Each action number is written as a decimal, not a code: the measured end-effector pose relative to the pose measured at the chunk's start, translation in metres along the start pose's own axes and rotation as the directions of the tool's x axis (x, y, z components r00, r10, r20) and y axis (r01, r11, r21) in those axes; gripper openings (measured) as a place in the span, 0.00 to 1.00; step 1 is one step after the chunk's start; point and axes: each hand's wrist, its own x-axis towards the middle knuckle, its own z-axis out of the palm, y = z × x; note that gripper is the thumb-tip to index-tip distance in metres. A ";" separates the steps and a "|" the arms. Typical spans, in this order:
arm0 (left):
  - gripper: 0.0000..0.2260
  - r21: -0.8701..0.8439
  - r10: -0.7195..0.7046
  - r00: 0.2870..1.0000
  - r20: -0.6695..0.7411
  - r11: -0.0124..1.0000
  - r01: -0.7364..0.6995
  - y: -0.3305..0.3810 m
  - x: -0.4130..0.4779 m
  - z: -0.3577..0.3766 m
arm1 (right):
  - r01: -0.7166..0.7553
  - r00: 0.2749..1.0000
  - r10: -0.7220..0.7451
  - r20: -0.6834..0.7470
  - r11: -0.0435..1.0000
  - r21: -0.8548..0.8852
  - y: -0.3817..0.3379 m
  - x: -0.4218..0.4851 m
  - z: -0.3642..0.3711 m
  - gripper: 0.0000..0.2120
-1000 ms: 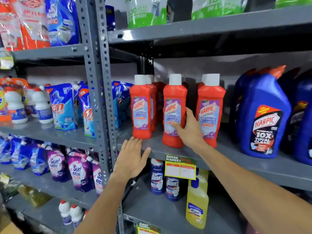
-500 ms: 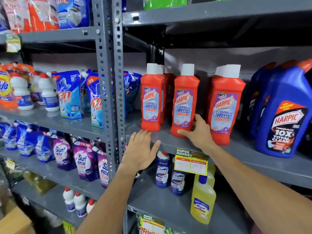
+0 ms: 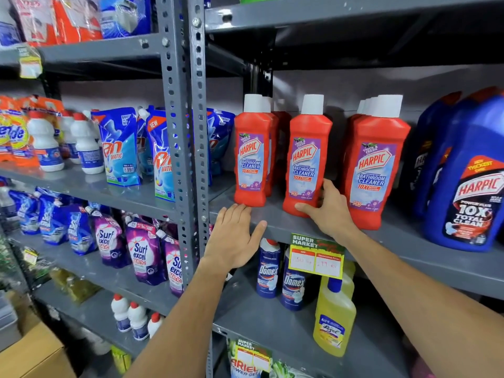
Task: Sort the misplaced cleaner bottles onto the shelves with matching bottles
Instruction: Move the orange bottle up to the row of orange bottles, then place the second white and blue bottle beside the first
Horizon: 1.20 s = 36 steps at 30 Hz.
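Red Harpic bathroom cleaner bottles with white caps stand in three rows on the grey middle shelf [image 3: 286,226]. My right hand [image 3: 328,211] grips the base of the middle red bottle [image 3: 306,159], fingers across its front, thumb up its right side. The bottle stands upright on the shelf. The left red bottle [image 3: 252,156] and the right red bottle [image 3: 377,165] flank it. My left hand [image 3: 233,237] lies flat and open against the shelf's front edge, just below the left bottle.
Big blue Harpic bottles [image 3: 471,181] fill the shelf's right end. Below stand blue Domex bottles [image 3: 268,271] and a yellow bottle [image 3: 334,320] behind a price tag [image 3: 316,255]. A grey perforated post [image 3: 182,148] separates the left bay of detergent pouches and white bottles.
My right hand has slid down from the middle bottle's label to its base. My left hand stays flat on the shelf edge. The view has shifted so the bottles sit further right.
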 end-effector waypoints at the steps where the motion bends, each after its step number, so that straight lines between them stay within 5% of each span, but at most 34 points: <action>1: 0.29 -0.001 -0.001 1.000 0.001 1.000 0.001 0.000 0.000 0.000 | -0.001 1.000 0.001 -0.003 1.000 -0.003 0.000 0.000 0.000 0.36; 17: 0.32 0.008 -0.020 0.999 0.043 1.000 0.019 -0.001 -0.003 -0.004 | 0.060 0.993 -0.060 -0.097 0.998 -0.007 -0.005 -0.020 -0.002 0.38; 21: 0.32 0.045 0.013 0.993 -0.120 0.999 -0.008 -0.012 -0.046 0.013 | 0.233 0.951 -0.221 -0.215 0.972 0.030 -0.015 -0.046 -0.003 0.33; 25: 0.33 0.051 0.000 0.996 -0.093 0.999 0.004 -0.025 -0.094 0.042 | 0.344 0.926 -0.311 -0.212 0.929 0.138 -0.015 -0.089 0.016 0.24; 30: 0.34 0.034 -0.054 0.991 0.126 0.998 0.050 -0.038 -0.134 0.087 | 0.239 0.969 -0.245 0.007 0.949 0.204 0.032 -0.150 0.073 0.15; 36: 0.34 0.006 -0.040 0.954 0.298 0.999 0.040 -0.061 -0.158 0.143 | -0.145 0.957 0.123 0.264 0.987 0.065 0.115 -0.166 0.120 0.30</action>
